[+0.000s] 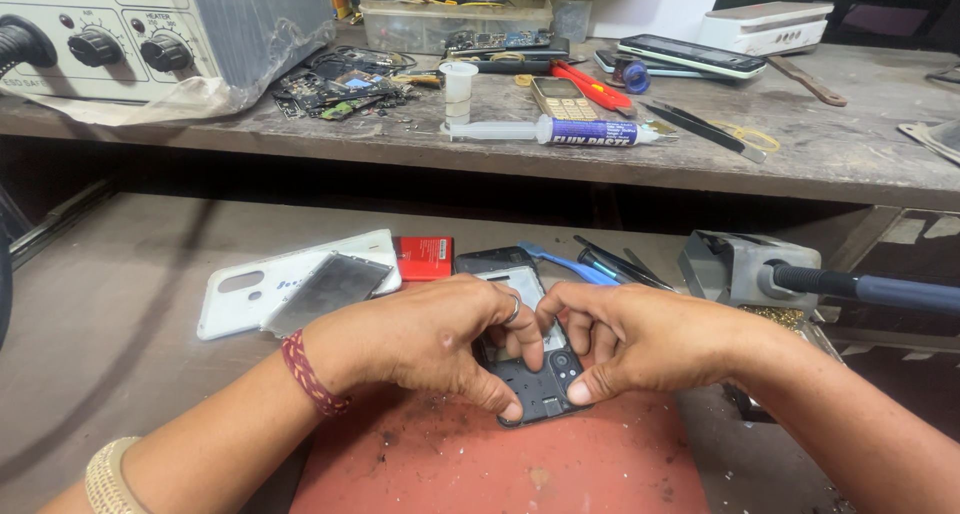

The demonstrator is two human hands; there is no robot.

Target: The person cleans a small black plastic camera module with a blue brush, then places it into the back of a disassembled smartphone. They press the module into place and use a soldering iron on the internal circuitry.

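Note:
An opened dark smartphone (540,384) with its back removed lies on a red mat (520,464) on the lower bench. My left hand (430,339), with a red thread bracelet and a ring, presses its fingers on the phone's left edge. On the phone's right side, my right hand (640,339) presses with thumb and fingers. Both hands grip the phone body between them; much of the phone is hidden under my fingers.
A white phone back cover (250,289), a grey metal plate (325,289) and a red card (424,258) lie behind-left. Blue tools (560,262) and a soldering iron stand (745,269) sit right. The upper shelf holds a rework station (110,34), a syringe (560,131), phones and tweezers.

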